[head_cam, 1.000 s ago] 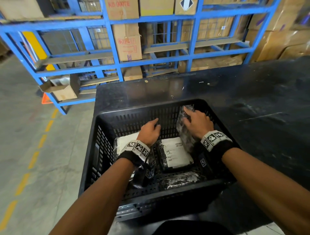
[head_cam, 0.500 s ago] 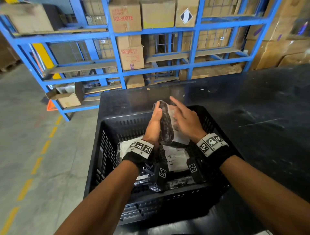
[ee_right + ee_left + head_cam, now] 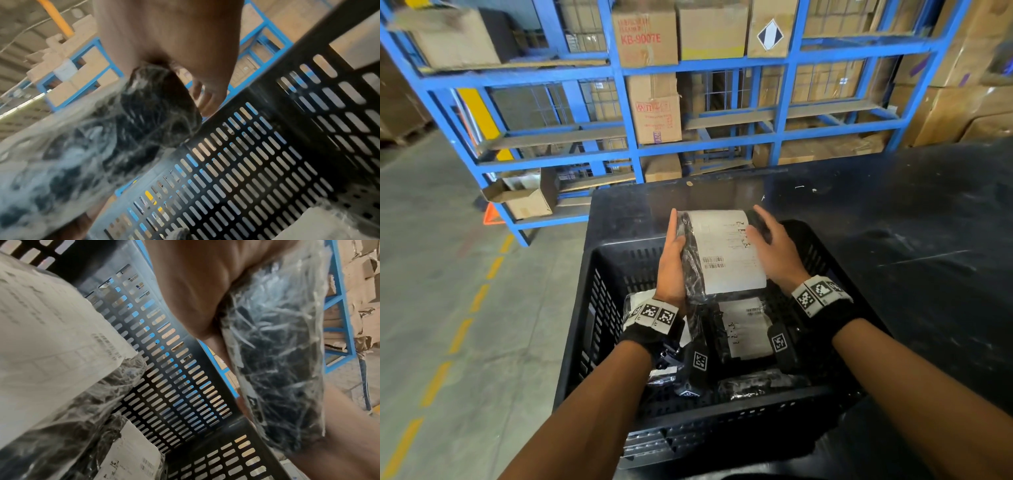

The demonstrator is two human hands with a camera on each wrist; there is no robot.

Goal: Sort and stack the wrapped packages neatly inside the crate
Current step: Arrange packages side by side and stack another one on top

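Both hands hold one wrapped package (image 3: pixel 726 253), black in clear film with a white label facing up, above the far half of the black slotted crate (image 3: pixel 722 425). My left hand (image 3: pixel 674 240) grips its left edge, thumb on top. My right hand (image 3: pixel 760 226) grips its right edge. The left wrist view shows the left hand (image 3: pixel 195 296) against the package (image 3: pixel 277 353); the right wrist view shows the right hand (image 3: pixel 174 40) on the package's end (image 3: pixel 154 113). More packages lie in the crate: one labelled in the middle (image 3: pixel 746 325), one at the left (image 3: pixel 637 301), one at the front (image 3: pixel 756 383).
The crate stands on a dark table (image 3: pixel 893 222) that stretches off to the right. Blue steel shelving (image 3: pixel 619 102) with cardboard boxes rises behind it. Concrete floor with a dashed yellow line (image 3: pixel 458 335) lies to the left.
The package stood on edge at the crate's right side in my right hand. Both hands lifted it and turned it label-up; it is now held higher, over the far wall.
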